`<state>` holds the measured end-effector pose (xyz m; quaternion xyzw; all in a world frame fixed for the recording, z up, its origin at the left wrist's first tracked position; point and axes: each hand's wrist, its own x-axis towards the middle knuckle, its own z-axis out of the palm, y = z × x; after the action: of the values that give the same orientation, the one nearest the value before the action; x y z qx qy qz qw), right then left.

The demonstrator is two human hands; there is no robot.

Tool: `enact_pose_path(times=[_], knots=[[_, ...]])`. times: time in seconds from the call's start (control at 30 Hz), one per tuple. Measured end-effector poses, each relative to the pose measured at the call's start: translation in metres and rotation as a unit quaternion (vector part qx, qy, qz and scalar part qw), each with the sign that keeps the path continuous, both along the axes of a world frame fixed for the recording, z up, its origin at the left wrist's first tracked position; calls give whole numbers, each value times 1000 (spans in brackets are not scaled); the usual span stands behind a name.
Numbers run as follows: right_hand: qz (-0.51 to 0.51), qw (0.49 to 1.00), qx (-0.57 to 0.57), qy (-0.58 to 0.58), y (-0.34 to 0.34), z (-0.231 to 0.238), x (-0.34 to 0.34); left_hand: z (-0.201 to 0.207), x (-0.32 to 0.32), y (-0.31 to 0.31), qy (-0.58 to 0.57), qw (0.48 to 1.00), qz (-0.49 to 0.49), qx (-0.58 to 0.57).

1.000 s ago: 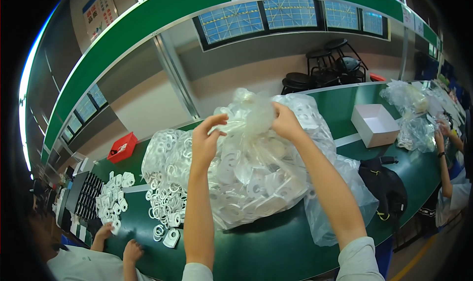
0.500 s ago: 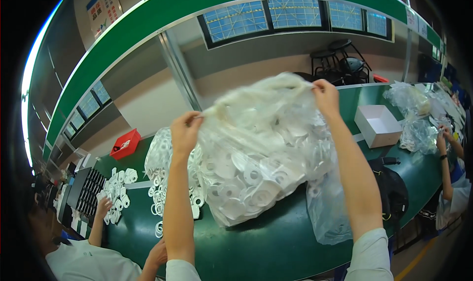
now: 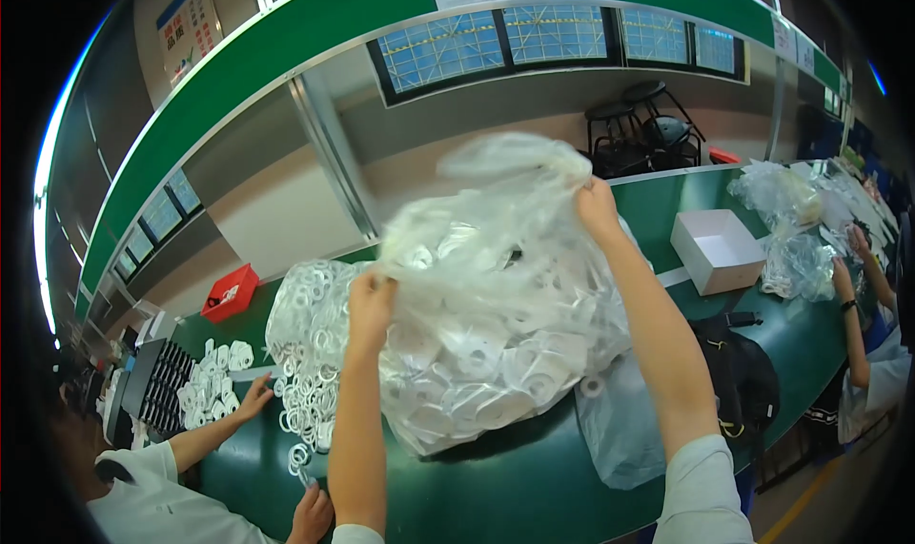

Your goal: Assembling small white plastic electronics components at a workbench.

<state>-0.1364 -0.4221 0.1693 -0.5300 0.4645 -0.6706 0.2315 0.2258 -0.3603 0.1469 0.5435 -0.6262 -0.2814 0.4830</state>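
A large clear plastic bag (image 3: 477,353), full of white disc-shaped parts with round holes, stands on the green table in front of me. My left hand (image 3: 371,306) is closed on the near left part of its mouth. At the far right of the mouth, my right hand (image 3: 598,212) pinches the film and holds it up. The loose top of the bag is blurred by motion between and above my hands. Next to its left side lies a pile of white rings (image 3: 310,391), with another clear bag of white parts (image 3: 307,306) behind it.
Beside the big bag's right side are a limp clear bag (image 3: 624,430), a black backpack (image 3: 739,372) and a white open box (image 3: 715,250). A red bin (image 3: 230,292) stands far left. One co-worker's hand (image 3: 255,397) is by the rings; another person works at far right.
My left hand has come down and slightly right with the bag's edge; my right hand is a little lower. The bag's mouth has shifted. The left co-worker's hand has moved toward the rings.
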Motion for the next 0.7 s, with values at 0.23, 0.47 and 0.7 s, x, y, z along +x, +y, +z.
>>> enact_pose_path(times=[0.23,0.47,0.7], knots=[[-77,971,-30,-224,-91,75,-33,113,-50,-89,481,876,3,-49],[-4,940,-74,-332,-108,136,-86,169,-64,-134,594,788,37,-161],[127,930,-147,-313,-69,180,-74,181,-26,-166,587,783,-33,-203]])
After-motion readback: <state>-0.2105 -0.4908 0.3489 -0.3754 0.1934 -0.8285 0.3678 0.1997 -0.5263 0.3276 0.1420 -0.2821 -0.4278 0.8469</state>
